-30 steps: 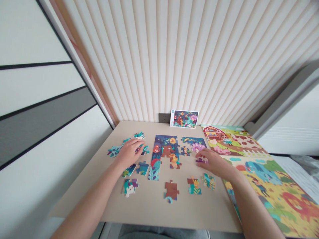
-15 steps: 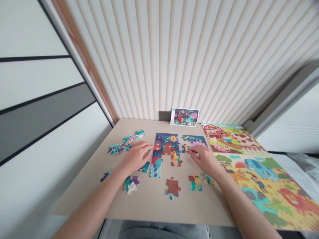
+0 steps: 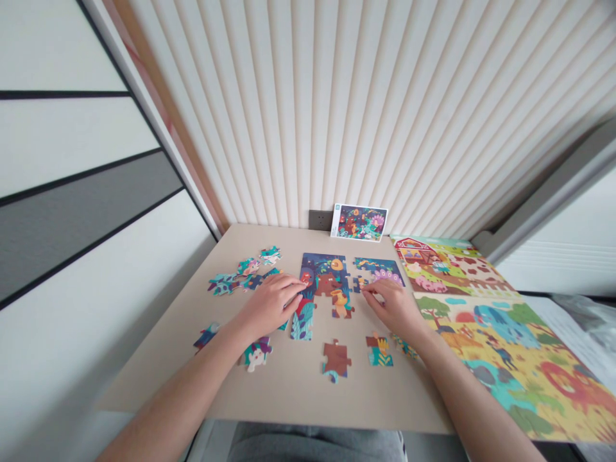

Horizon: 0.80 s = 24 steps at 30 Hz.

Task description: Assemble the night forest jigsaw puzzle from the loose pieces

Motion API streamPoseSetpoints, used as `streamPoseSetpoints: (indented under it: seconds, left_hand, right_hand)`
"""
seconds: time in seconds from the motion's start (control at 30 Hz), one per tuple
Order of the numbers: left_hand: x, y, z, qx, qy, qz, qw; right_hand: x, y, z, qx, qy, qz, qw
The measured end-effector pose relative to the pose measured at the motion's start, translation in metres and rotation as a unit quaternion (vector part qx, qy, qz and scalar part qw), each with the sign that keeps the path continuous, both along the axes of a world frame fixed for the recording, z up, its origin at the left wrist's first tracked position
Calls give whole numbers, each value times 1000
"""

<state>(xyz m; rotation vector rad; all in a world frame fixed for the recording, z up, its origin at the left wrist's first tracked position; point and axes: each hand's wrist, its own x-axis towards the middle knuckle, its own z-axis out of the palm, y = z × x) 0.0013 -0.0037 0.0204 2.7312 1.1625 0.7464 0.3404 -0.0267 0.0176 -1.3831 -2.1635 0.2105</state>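
Observation:
A partly joined jigsaw puzzle section [image 3: 330, 282] with a brown bear lies mid-table. My left hand [image 3: 273, 301] reaches over its left edge, fingers stretched out and fingertips on the section. To the right lies a second joined section [image 3: 378, 264], dark blue with a pink fan shape. My right hand [image 3: 392, 305] has thumb and forefinger closed at the small jigsaw piece [image 3: 360, 283] at that section's lower left; the exact contact is partly hidden. A gap separates the two sections. Below them rest a brown jigsaw piece [image 3: 337, 359] and a yellow-leaf piece [image 3: 380, 351].
Several loose pieces [image 3: 224, 283] lie on the left of the beige table [image 3: 289, 401]. A picture card [image 3: 360, 222] leans at the back, beside a wall socket [image 3: 319, 219]. Two finished puzzles, a farm scene [image 3: 452, 266] and an animal scene [image 3: 510, 346], cover the right side.
My left hand has moved slightly right, its fingers now extended onto the bear section's left edge. My right hand stays at about the same place. The camera view has shifted a little.

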Motion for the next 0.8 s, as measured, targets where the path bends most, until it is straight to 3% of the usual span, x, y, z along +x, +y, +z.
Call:
streamPoseSetpoints:
  seconds: [0.13, 0.27, 0.43, 0.53, 0.67, 0.8]
  left_hand:
    - [-9, 3, 8, 25, 12, 33, 999]
    - [-38, 15, 13, 63, 3, 159, 985]
    - [-88, 32, 7, 24, 85, 338, 937]
    - [-114, 37, 2, -34, 126, 402, 906]
    - [-128, 41, -4, -66, 132, 418, 896]
    - [-119, 46, -11, -82, 116, 367, 919]
  right_hand:
    - [-1, 0, -1, -3, -7, 4, 1000]
    - [-1, 0, -2, -5, -7, 9, 1000]
    - [-2, -1, -1, -9, -12, 16, 1000]
    - [-2, 0, -2, -13, -14, 19, 1000]
    - [0, 1, -5, -14, -18, 17, 1000]
    - [1, 2, -9, -7, -18, 22, 1000]
